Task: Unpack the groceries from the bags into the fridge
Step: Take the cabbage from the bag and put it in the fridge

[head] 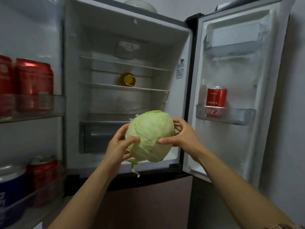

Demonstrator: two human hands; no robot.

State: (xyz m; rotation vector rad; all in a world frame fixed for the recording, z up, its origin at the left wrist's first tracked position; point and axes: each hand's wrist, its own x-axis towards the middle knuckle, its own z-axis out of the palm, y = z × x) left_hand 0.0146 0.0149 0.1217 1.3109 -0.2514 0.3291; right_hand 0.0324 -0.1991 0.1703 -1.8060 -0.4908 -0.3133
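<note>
So, the cabbage (149, 136) was up in the air right in front of the open fridge (173, 63), about level with the bottom drawer (102, 136) and not on any shelf yet. The hands had it from both sides. The left hand (118, 144) gripped the near left side with its thumb across the front, and the right hand (183, 136) gripped the right side, thumb pressed into the leaves. A loose bit of leaf hung off the underside.

Inside, a bottle (127, 79) with a yellow cap lay on the middle shelf, cap facing out. One red can (216, 98) stood in the bin of the open right door (231, 146). The shelves at the left held more red cans (33, 85) and, lower down, a blue can (11, 184).
</note>
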